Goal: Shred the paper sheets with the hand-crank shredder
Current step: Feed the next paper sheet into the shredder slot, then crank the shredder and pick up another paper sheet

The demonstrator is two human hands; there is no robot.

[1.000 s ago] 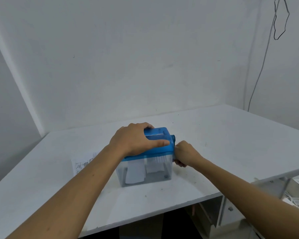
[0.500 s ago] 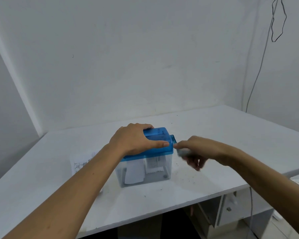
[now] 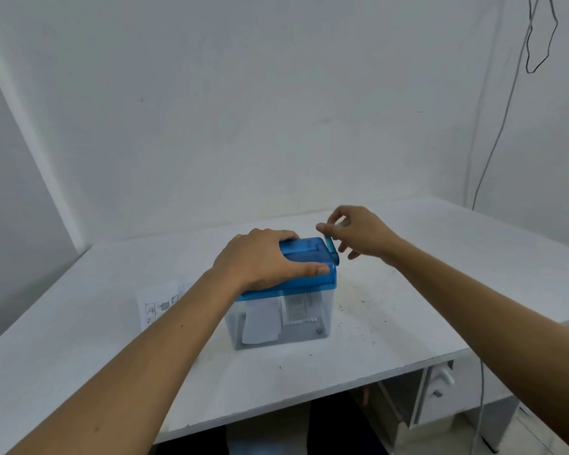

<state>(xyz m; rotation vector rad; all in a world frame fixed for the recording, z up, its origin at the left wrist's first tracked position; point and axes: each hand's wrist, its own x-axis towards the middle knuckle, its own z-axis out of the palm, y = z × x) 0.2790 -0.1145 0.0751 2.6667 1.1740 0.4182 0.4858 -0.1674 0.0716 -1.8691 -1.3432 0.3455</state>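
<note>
- Hand-crank shredder [image 3: 309, 280], blue translucent plastic top on a clear rectangular plastic bin [image 3: 312, 326]: stands upright about mid-surface, somewhat nearer the front edge than the wall edge.
- Left hand [image 3: 263, 257] lies over the blue top. Its fingers are curled over the far side, with the thumb pressed flat along the near side, so it grips the top.
- Blue crank handle [image 3: 331, 248] sits on the shredder's right end, arm pointing up and a little toward the wall.
- Right hand [image 3: 360, 234] is at the top of the crank. Thumb and forefinger pinch the pale knob there; the other fingers hang loosely curled beneath, holding nothing.
- Inside the bin, a white paper piece [image 3: 262, 321] hangs on the left. Just beside it a printed paper strip [image 3: 299, 307] hangs down from the cutter. I cannot tell whether the two touch.
- Printed white paper sheet [image 3: 160, 305] lies flat on the white surface [image 3: 440, 274], left of the shredder, partly hidden by the left forearm.
- Dark specks [image 3: 358, 310] are scattered on the surface to the right of the bin.
- Thin grey cable [image 3: 493, 152] runs down the wall at the right rear corner.
- White drawer unit [image 3: 440, 385] stands under the front right edge.
</note>
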